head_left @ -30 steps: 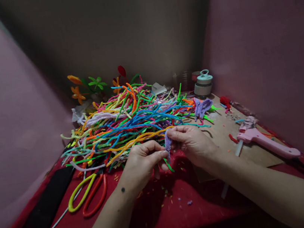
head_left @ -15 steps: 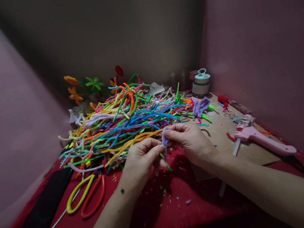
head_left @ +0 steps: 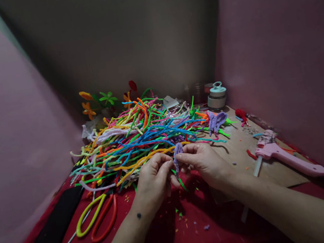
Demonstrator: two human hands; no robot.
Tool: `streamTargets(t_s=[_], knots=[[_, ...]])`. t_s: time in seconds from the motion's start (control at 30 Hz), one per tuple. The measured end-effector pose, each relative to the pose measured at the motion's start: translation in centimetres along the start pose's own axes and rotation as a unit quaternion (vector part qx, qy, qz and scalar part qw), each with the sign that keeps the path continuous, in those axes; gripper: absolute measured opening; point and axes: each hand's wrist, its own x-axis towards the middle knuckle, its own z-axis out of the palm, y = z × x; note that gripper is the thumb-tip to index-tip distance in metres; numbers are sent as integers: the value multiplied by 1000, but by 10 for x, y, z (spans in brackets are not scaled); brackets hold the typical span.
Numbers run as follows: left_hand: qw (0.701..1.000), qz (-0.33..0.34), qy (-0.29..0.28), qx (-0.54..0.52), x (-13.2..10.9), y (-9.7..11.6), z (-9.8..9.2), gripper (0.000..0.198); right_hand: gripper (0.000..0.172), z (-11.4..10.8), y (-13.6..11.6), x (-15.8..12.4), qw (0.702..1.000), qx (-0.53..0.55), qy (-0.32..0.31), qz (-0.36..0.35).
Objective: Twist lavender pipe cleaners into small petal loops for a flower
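Between my two hands stands a looped purple pipe cleaner [head_left: 178, 149], upright like a narrow petal. My left hand [head_left: 154, 177] is closed, pinching the lower left of the loop between thumb and fingertips. My right hand [head_left: 206, 162] grips it from the other side, thumb on the front face. A short green pipe cleaner [head_left: 183, 183] sticks out below the loop; how it is joined there is hidden by my fingers. Just behind my hands lies a large pile of multicoloured pipe cleaners [head_left: 140, 138]. Another purple looped piece [head_left: 216, 120] rests at the pile's right end.
Scissors [head_left: 93, 219] with yellow and red handles and a black flat object [head_left: 49, 234] lie left. A pink glue gun [head_left: 290, 157] rests on the brown board [head_left: 240, 166] at right. Behind stand a lidded jar [head_left: 217, 97] and pipe-cleaner flowers [head_left: 88, 109]. Scraps dot the red cloth [head_left: 197, 241].
The whole view has shifted, so everything sits slightly lower and further right. My right thumb and fingers have slid down the purple loop, and more of its top shows.
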Motion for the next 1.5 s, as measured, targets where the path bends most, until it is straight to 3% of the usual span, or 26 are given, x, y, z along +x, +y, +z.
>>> streamTargets(t_s=[0.13, 0.3, 0.37, 0.53, 0.67, 0.77, 0.87, 1.03, 1.23, 1.37, 1.5], knots=[[994, 56, 34, 90, 0, -5, 1, 16, 12, 1, 0, -1, 1000, -16, -9, 1], [961, 157, 67, 217, -1, -12, 1, 16, 11, 2, -1, -2, 1000, -10, -14, -2], [966, 156, 58, 199, -1, -12, 1, 16, 11, 2, -3, -3, 1000, -2, -14, 3], [999, 45, 1, 30, -2, -5, 5, 16, 10, 4, -5, -4, 1000, -7, -2, -19], [997, 57, 32, 42, 0, -5, 7, 18, 11, 4, -3, -2, 1000, 6, -1, -27], [990, 102, 50, 78, 1, -11, 6, 17, 10, 3, -1, -2, 1000, 19, 1, 12], [963, 183, 88, 176, 0, -17, 6, 12, 10, 2, 2, -1, 998, 26, -2, 65], [886, 323, 119, 310, 0, -21, 9, 9, 6, 0, 4, 0, 995, 58, -6, 85], [798, 412, 122, 422, 2, -29, 9, 15, 6, 0, 7, 3, 990, 103, -6, 100], [786, 416, 122, 441, 2, -32, 8, 16, 7, 1, 11, 3, 992, 92, 9, 85], [804, 402, 112, 423, 1, -30, 10, 14, 4, 0, 15, 2, 997, 38, 24, 61]])
